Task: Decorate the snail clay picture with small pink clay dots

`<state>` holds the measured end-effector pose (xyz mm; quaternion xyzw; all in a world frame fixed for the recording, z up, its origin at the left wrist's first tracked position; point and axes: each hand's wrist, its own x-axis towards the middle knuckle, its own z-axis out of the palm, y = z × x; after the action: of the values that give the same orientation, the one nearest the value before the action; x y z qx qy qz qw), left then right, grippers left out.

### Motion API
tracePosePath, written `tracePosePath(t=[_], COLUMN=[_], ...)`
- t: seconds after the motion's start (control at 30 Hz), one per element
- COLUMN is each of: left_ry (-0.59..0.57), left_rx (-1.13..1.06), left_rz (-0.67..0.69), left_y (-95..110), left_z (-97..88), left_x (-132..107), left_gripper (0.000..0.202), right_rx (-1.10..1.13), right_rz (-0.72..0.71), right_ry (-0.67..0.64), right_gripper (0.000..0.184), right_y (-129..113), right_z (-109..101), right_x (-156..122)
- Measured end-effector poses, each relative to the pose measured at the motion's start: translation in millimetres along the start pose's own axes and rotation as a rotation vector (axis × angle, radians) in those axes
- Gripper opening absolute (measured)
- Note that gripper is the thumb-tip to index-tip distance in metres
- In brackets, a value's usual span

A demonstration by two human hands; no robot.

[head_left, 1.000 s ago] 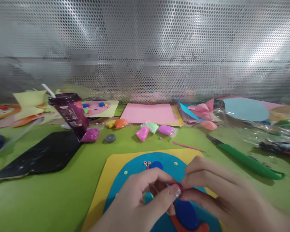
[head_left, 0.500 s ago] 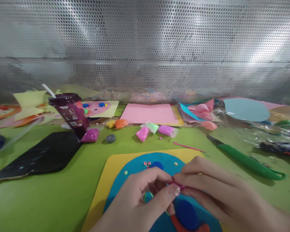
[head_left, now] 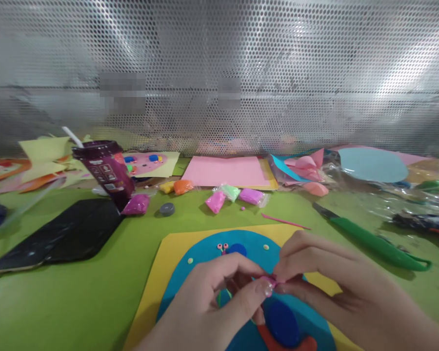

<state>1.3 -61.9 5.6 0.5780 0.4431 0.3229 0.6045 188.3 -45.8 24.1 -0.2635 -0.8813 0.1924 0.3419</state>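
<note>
Between the fingertips of both hands is a small piece of pink modelling clay (head_left: 269, 281), mostly covered by the fingers. My left hand (head_left: 215, 297) pinches it with thumb and index finger; my right hand (head_left: 325, 282) grips its other side. Both are held above a blue paper oval (head_left: 201, 282) on a yellow sheet (head_left: 146, 297). On the oval are dark blue clay discs (head_left: 283, 321), a red-orange clay strip (head_left: 269, 339), pale dots and a little figure with two round eyes (head_left: 223, 247). My left hand hides part of the picture.
Bagged clay packets (head_left: 215, 201) lie behind the sheet, near a thin pink strip (head_left: 285, 221) and a grey cap (head_left: 167, 209). At left, a purple cup (head_left: 108, 170) leans behind a black phone case (head_left: 66, 239). A green-handled knife (head_left: 373, 239) lies right. Pink paper (head_left: 223, 170) rests before the perforated metal panel (head_left: 219, 58).
My right hand's fingers have shifted and bent more at the clay, opening a gap below the index finger. My left hand has barely moved.
</note>
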Motion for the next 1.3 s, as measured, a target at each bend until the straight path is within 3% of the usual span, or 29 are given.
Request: tracePosePath(t=[0.2,0.37,0.6,0.8,1.0,1.2,1.3], left_ry=[0.01,0.008,0.017,0.025,0.025,0.035,0.045], left_rx=[-0.033,0.002,-0.041,-0.02,-0.03,-0.022,-0.028], left_rz=[0.014,0.009,0.003,-0.007,-0.005,-0.009,-0.017], left_y=[-2.5,-1.5,-0.3,-0.2,0.0,0.6,0.7], left_z=[0.8,0.5,0.7,0.5,0.9,1.6,2.1], left_x=[0.9,0.6,0.4,0.1,0.8,0.2,0.1], left_gripper=[0.018,0.021,0.019,0.019,0.019,0.018,0.018], right_rx=[0.005,-0.017,0.004,-0.012,-0.007,-0.063,-0.109], right_rz=[-0.042,-0.056,-0.015,-0.037,-0.051,-0.032,-0.018], right_ry=[-0.084,-0.055,-0.039,-0.056,-0.035,-0.068,-0.027], right_gripper=[0.027,0.017,0.024,0.014,0.031,0.012,0.012], right_y=[3.6,3.9,1.3,5.4,6.0,5.7,7.9], right_z=[0.1,2.1,-1.9,-0.3,3.1,-1.2,-11.1], right_x=[-0.8,-1.2,-0.8,-2.3,-4.9,-2.7,2.8])
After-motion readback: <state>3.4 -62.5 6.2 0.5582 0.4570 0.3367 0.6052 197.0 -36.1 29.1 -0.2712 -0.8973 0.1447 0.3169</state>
